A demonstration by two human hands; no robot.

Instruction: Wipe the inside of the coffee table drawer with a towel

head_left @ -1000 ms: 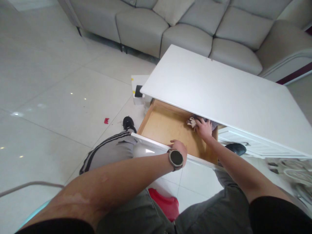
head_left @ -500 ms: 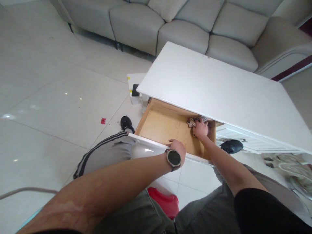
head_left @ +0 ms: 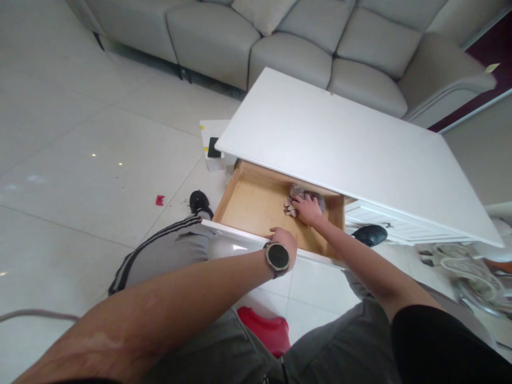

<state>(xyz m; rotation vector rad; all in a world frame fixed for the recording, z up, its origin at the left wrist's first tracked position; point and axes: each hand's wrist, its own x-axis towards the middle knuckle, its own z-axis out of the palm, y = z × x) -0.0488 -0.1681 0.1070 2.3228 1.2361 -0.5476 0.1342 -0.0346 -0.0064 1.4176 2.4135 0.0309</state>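
A wooden drawer (head_left: 256, 200) is pulled out from the white coffee table (head_left: 340, 133). Inside it, toward the back right, lies a crumpled patterned cloth (head_left: 295, 193), partly hidden by my right hand (head_left: 309, 210). The right fingers are curled down over the cloth, pressing it on the drawer bottom. At the drawer's front panel, my left hand (head_left: 285, 241) is closed over the upper edge, its fingers partly reaching inside. A round watch (head_left: 277, 256) sits on the left wrist.
A grey sofa (head_left: 296, 58) stands behind the table. A white box (head_left: 214, 128) with a black item (head_left: 214, 148) is left of it. Below the drawer is a red object (head_left: 266, 330); a red scrap (head_left: 160, 200) lies on the tiled floor.
My right hand has moved left along the drawer bottom with the cloth under its fingers. My left hand stays on the front edge. The view has shifted slightly.
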